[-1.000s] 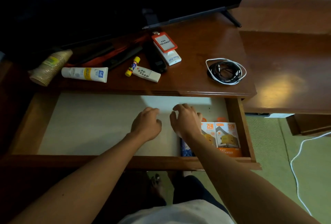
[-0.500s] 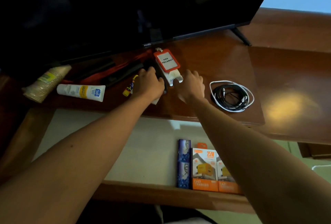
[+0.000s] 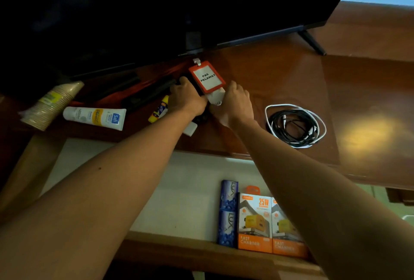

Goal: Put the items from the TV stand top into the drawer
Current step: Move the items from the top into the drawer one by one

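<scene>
Stand top [image 3: 280, 73]: badge [image 3: 207, 77] lengthwise toward television [image 3: 156, 10].

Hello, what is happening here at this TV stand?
A person is clearing the stand top into the open drawer below. Both hands reach under the TV: the left hand and the right hand close around a red badge holder and the white box beneath it. A tube, stacked cups, a glue stick and coiled cables lie on top. The drawer holds charger boxes and soap.
</scene>
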`<state>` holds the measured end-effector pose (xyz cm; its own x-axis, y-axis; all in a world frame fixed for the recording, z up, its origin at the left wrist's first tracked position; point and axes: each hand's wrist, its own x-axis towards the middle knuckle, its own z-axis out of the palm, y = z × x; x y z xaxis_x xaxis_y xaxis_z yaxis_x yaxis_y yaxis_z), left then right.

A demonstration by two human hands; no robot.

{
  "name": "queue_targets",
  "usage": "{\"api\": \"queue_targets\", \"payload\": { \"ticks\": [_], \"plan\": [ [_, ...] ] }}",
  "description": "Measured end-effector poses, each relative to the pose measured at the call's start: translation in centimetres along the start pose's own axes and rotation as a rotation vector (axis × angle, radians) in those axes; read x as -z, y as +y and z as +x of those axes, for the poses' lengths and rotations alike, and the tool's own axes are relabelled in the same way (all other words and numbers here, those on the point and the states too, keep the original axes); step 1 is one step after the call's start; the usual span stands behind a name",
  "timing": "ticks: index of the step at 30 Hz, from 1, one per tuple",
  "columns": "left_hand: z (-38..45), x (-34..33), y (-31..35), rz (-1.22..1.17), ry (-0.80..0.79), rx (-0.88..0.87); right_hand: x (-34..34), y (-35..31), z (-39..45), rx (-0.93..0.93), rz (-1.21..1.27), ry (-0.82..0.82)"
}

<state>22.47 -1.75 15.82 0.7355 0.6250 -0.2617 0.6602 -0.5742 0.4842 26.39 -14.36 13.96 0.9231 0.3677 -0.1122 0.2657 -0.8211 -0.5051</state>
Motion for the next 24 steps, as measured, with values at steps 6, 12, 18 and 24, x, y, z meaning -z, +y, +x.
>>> {"api": "queue_targets", "payload": {
  "ticks": [6,12,18,24],
  "plan": [
    [0.1,0.1,0.0,0.016,0.005,0.000,0.9,0.2,-2.3,-0.072,-0.221,-0.033],
    [-0.9,0.7,0.7,0.047,-0.030,-0.029,1.7,-0.1,-3.5,-0.155,-0.343,-0.100],
    [-2.6,2.0,1.3,0.041,-0.073,-0.091,3.1,-1.4,-3.3,-0.172,-0.282,-0.066],
    [-5.9,2.0,0.3,-0.036,-0.104,-0.145,2.2,-1.1,-7.3,-0.242,-0.205,-0.078]
  ]
}}
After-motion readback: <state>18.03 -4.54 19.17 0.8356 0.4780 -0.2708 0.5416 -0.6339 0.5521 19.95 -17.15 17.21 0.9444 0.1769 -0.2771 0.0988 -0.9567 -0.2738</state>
